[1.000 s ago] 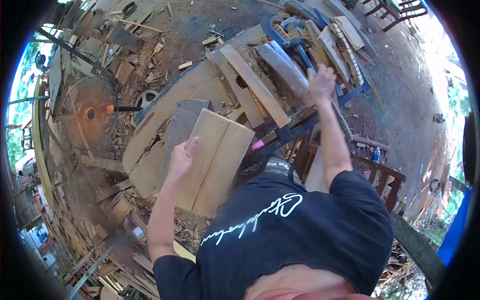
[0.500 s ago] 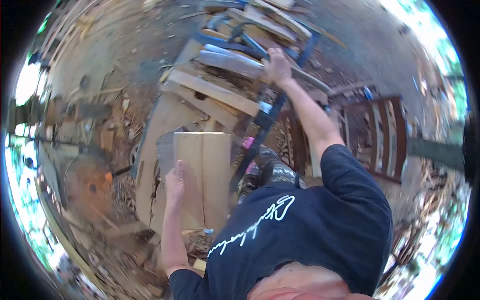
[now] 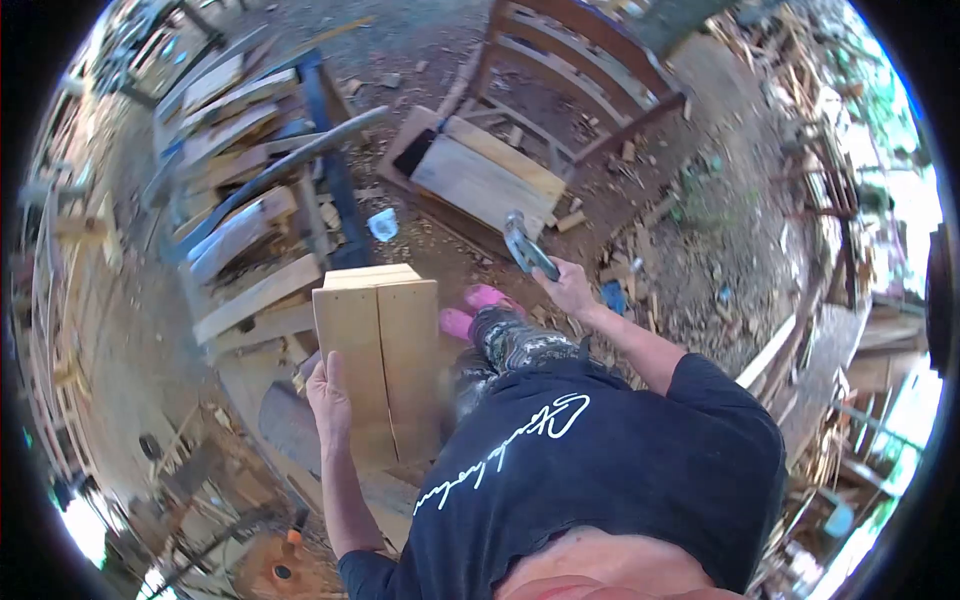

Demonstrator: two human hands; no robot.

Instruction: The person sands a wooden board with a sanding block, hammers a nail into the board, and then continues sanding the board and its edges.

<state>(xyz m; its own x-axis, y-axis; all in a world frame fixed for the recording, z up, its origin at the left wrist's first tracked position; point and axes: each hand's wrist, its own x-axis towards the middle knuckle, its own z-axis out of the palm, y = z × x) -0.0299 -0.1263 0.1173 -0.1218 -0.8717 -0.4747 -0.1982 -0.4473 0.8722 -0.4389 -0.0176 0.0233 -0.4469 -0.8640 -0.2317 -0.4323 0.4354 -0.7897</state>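
Observation:
My left hand (image 3: 330, 398) grips the left side of a box of pale wooden boards (image 3: 362, 360), thumb lying on its face. The box's front shows two planks with a dark seam between them and small dots near the top end. Out to the right, my right hand (image 3: 567, 290) is closed around a short metal-headed tool that looks like a hammer (image 3: 522, 245); its handle is mostly hidden by the hand. Just beyond the tool, a pale plank (image 3: 485, 180) lies across a low wooden seat, with a black object (image 3: 413, 152) at its far left end.
A brown slatted wooden chair (image 3: 590, 45) stands at the back. Stacked boards (image 3: 240, 110) and a long curved pole (image 3: 290, 160) lie on a blue-framed bench (image 3: 338, 165) to the left. Wood scraps litter the ground, with a light blue item (image 3: 383, 225) there.
My view has turned to the right. My right hand has left the board pile and pole and now holds the hammer near the low seat. My left hand still holds the wooden box.

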